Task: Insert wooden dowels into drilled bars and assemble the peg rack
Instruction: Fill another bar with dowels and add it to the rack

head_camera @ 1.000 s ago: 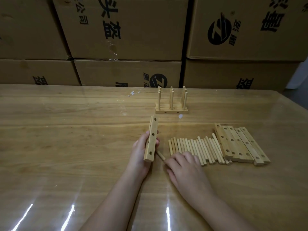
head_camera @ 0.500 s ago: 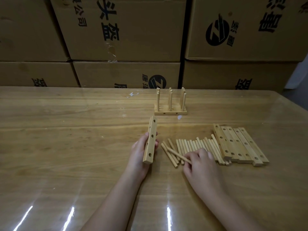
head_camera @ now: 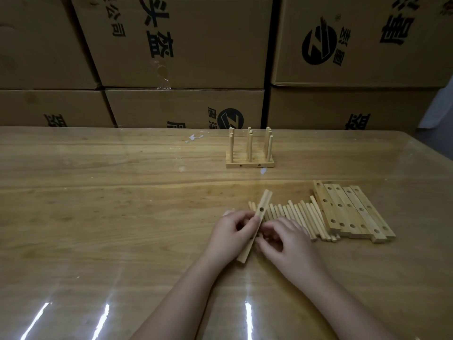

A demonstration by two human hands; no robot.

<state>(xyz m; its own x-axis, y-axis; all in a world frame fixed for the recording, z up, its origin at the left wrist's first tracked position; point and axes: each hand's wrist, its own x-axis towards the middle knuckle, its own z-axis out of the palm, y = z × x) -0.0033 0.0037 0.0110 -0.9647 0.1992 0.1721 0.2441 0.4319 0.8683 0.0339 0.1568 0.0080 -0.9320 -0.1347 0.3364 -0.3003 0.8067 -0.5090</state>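
My left hand (head_camera: 229, 238) grips a drilled wooden bar (head_camera: 261, 209), held on edge and tilted, with one hole showing above my fingers. My right hand (head_camera: 286, 244) is against the bar's right side, its fingers curled round a dowel that is mostly hidden between the hands. A row of loose dowels (head_camera: 300, 217) lies on the table just behind my right hand. To their right lie several drilled bars (head_camera: 353, 212) side by side. A finished peg rack (head_camera: 250, 155) with upright dowels stands further back.
The work surface is a glossy wooden table (head_camera: 110, 217) with light glare near its front edge. Stacked cardboard boxes (head_camera: 183, 45) form a wall along the table's far edge. The table's right edge runs near the bars.
My right hand has lifted a dowel from the row and brought it left to the bar. My left hand has tilted the bar and moved it right, toward the dowels.
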